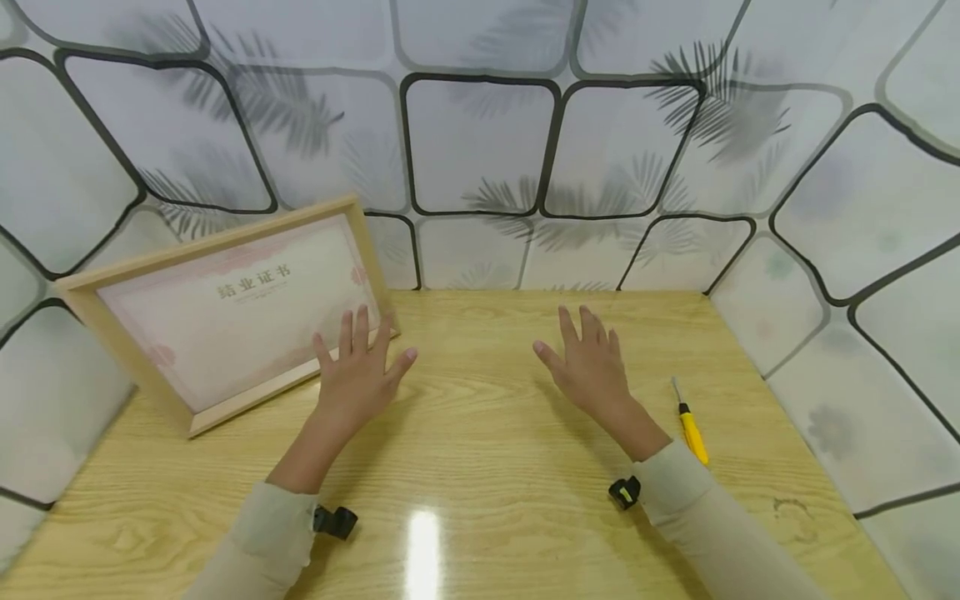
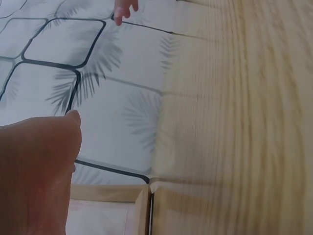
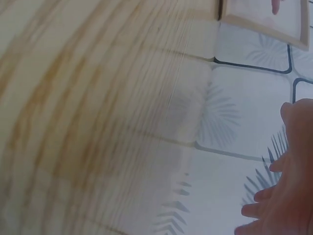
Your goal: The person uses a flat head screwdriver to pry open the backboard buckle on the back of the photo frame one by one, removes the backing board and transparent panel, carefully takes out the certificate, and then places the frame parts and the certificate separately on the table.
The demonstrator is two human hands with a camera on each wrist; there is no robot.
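Note:
In the head view my left hand (image 1: 356, 379) is held over the wooden table with fingers spread, holding nothing. It overlaps the lower right corner of a light wooden frame (image 1: 277, 387), which leans against the wall and holds a pale certificate (image 1: 247, 304). My right hand (image 1: 592, 367) hovers right of the middle, fingers extended and holding nothing. To its right lies a screwdriver (image 1: 692, 429) with a yellow handle and metal shaft. The left wrist view shows part of the left hand (image 2: 36, 166) and the frame's corner (image 2: 142, 200); the right wrist view shows the right hand (image 3: 288, 186).
The wood-grain table (image 1: 480, 433) is bounded by a back wall (image 1: 480, 150) and a right wall (image 1: 885, 333) papered with dark outlines and leaf prints. A small black camera sits at each wrist, the left one (image 1: 337, 522) and the right one (image 1: 624, 492).

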